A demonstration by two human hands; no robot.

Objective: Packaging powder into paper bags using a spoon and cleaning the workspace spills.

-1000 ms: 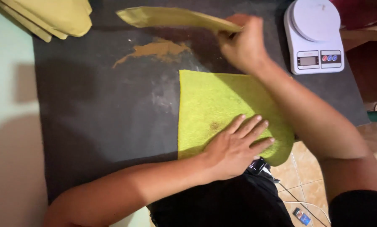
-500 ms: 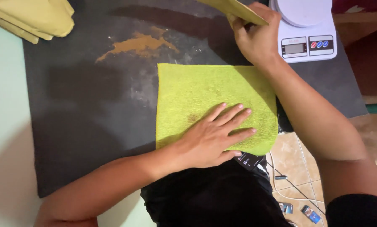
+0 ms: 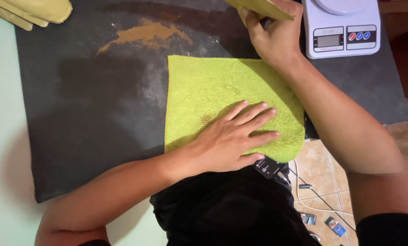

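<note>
Hands on a green towel and a tan sheet, as I see them from the head camera.

My left hand (image 3: 233, 139) lies flat with its fingers spread on the lime-green towel (image 3: 213, 91), grasping nothing, just pressing the near right part of the cloth onto the dark mat (image 3: 85, 114). My right hand (image 3: 274, 38) is raised beyond the towel's far edge, fingers pinched on a thin tan sheet (image 3: 258, 7) that runs out of the top of the picture. Just right of that hand stands a white kitchen scale (image 3: 342, 32) on the mat. An orange-brown smear (image 3: 144, 34) marks the mat past the towel's far left corner, and pale yellow folded pieces (image 3: 35, 11) sit at the mat's far left corner.
</note>
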